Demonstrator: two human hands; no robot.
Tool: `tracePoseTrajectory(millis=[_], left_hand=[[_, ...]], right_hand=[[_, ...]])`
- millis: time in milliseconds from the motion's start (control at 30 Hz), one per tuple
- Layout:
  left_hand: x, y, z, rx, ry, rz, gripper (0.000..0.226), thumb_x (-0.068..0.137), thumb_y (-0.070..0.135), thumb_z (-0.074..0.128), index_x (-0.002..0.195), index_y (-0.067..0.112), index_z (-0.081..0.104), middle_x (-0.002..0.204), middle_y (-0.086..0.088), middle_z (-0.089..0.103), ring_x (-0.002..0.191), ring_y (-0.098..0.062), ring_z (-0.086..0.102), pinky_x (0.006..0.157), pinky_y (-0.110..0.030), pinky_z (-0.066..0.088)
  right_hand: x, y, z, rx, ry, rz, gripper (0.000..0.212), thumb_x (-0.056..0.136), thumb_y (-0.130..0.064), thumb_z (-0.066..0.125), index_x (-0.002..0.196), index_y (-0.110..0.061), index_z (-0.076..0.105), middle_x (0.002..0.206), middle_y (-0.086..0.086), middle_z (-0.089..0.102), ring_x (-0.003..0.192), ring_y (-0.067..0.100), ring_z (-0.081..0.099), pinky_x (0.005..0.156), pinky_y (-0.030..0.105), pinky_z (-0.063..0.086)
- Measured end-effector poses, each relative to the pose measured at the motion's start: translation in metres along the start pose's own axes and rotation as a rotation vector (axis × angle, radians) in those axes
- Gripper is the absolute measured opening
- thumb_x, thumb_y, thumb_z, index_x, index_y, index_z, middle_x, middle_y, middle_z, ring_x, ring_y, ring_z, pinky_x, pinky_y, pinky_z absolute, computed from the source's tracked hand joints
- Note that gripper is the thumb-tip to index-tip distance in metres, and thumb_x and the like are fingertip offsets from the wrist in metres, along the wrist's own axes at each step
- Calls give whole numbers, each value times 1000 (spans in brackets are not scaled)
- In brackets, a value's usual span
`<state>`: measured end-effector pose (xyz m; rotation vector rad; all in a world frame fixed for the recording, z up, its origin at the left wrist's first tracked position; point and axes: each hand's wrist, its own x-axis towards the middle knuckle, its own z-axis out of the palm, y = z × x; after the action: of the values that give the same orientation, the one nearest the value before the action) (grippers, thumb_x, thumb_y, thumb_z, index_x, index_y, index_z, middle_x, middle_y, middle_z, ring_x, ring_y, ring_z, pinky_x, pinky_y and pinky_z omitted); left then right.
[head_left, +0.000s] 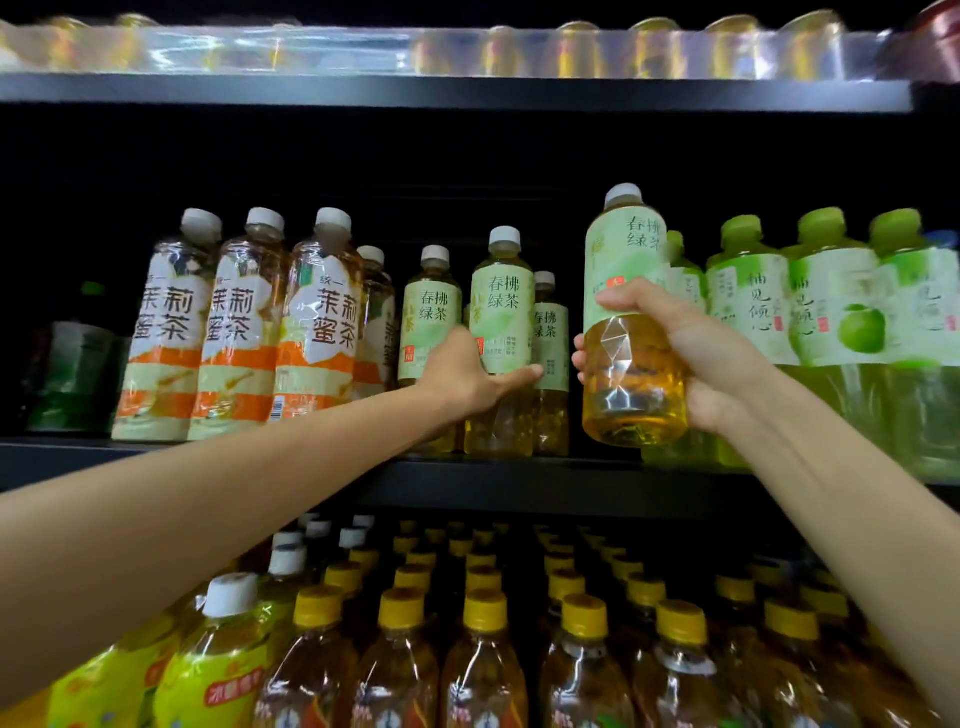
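My right hand (691, 358) grips a green tea bottle (623, 291) with a pale green label and a white cap, held upright just in front of the middle shelf (519, 470). My left hand (467, 376) reaches into the same shelf and wraps round the lower part of another green tea bottle (501, 296) standing there. Two more of the same bottles stand beside it, one on its left (431, 312) and one behind on its right (550, 332).
Jasmine honey tea bottles (244, 322) with orange-and-white labels fill the shelf's left. Green-capped bottles (831, 291) crowd the right. The shelf below holds several rows of yellow-capped tea bottles (483, 649). An upper shelf (467, 88) carries more bottles.
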<state>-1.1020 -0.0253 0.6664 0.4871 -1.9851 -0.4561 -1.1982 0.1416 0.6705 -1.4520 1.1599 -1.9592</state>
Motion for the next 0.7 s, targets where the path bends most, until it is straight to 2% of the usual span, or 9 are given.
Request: tracePoseTrajectory(millis=[67, 133, 233, 367, 500, 700], left_hand=[[-5, 1, -1, 31, 69, -4, 58, 69, 31, 81, 113, 8, 51, 104, -3, 62, 98, -18, 60, 79, -30, 50], [-9, 3, 0, 38, 119, -26, 60, 66, 27, 84, 113, 8, 52, 108, -5, 61, 102, -20, 58, 81, -31, 48], [-9, 7, 5, 61, 160, -64, 59, 63, 27, 85, 109, 6, 54, 108, -6, 61, 102, -22, 59, 84, -35, 50], [-7, 9, 11, 231, 169, -95, 56, 69, 31, 82, 110, 6, 53, 113, -12, 58, 101, -28, 58, 87, -42, 50], [-11, 12, 14, 334, 203, -102, 58, 71, 32, 81, 113, 3, 52, 115, -13, 55, 104, -29, 56, 83, -39, 48], [-14, 18, 18, 382, 219, -118, 68, 74, 30, 79, 125, -1, 45, 123, -15, 48, 112, -33, 52, 87, -40, 45]], right_hand=[[-2, 1, -1, -7, -5, 3, 40, 75, -20, 70, 109, -7, 54, 83, 12, 65, 61, 22, 66, 59, 34, 59], [-3, 0, -1, -24, -2, -5, 43, 73, -21, 71, 110, -6, 54, 84, 12, 66, 61, 22, 66, 58, 33, 58], [-6, -1, -1, -21, -2, -16, 40, 75, -20, 70, 109, -5, 55, 85, 13, 65, 60, 21, 66, 57, 34, 59], [-10, -1, -2, -42, 7, -36, 41, 74, -19, 71, 109, -5, 56, 86, 14, 66, 62, 22, 67, 57, 34, 58], [-14, 0, -5, -38, 3, -44, 54, 70, -19, 74, 118, -6, 52, 90, 15, 68, 65, 24, 68, 55, 34, 56], [-18, 0, -8, -29, -1, -61, 50, 73, -17, 71, 118, -5, 52, 86, 15, 66, 62, 23, 67, 54, 34, 56]])
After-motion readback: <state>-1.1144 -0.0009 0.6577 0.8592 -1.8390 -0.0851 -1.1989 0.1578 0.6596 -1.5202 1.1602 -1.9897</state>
